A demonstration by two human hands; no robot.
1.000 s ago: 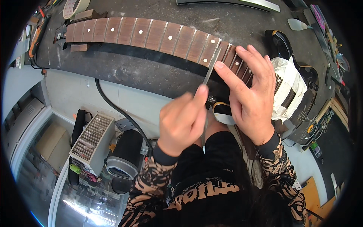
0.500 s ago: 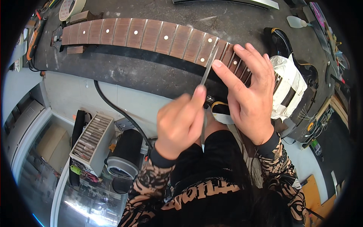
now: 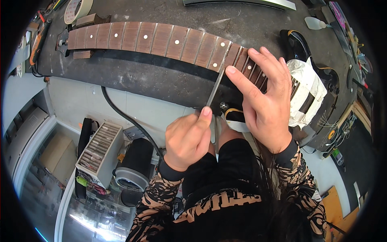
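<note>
My left hand [image 3: 187,139] grips a slim metal file [image 3: 214,90], which reaches up to a fret on the brown fretboard [image 3: 129,36] of a guitar neck with white dot inlays. My right hand [image 3: 266,105] is open, fingertips on the fretboard just right of the file, index fingertip beside it. The neck lies across the bench, a wooden block [image 3: 82,53] under its headstock end. At the right, the black guitar body [image 3: 328,80] is partly covered with white masking [image 3: 305,109].
The dark bench [image 3: 86,72] also holds a tape roll [image 3: 86,6], a metal bar [image 3: 238,4], a white squeeze bottle [image 3: 316,25] and tools at both ends. Below are a black cable [image 3: 129,119], a box of metal strips [image 3: 98,149], a black cylinder [image 3: 139,161] and a glass-topped case [image 3: 96,220].
My left hand and the file have moved down and slightly left, back toward my body, so the file's tip sits lower on the fretboard. My right hand has barely moved.
</note>
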